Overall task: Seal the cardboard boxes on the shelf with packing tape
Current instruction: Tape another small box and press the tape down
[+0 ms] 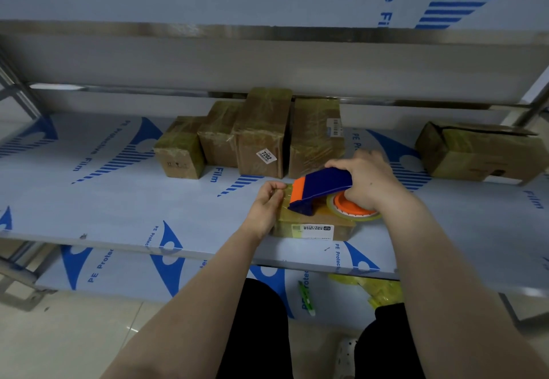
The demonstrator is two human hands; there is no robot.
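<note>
On the middle shelf [118,200], near its front edge, lies a small box [315,227] with a white label on its near side. Both hands work on top of it. The right hand [368,179] is wrapped round the handle of a blue dispenser [322,187], whose orange front edge rests on the box's top; the roll [353,211] (orange core, clear tape) sits just under that hand. The left hand [266,206] lies against the box's left end, fingers curled, thumb and fingertips pinching the tape [285,190] just in front of the dispenser's mouth. Farther back on the same shelf four taped boxes [263,135] stand side by side, touching, one bearing a sticker [266,156] that reads 7202. Well apart to the right lies a larger box [475,150] with its flaps open. The lower shelf [118,271] carries a slim green thing [307,298], too blurred to name, and a crumpled heap of yellowish scraps [377,289] near the person's knees.
</note>
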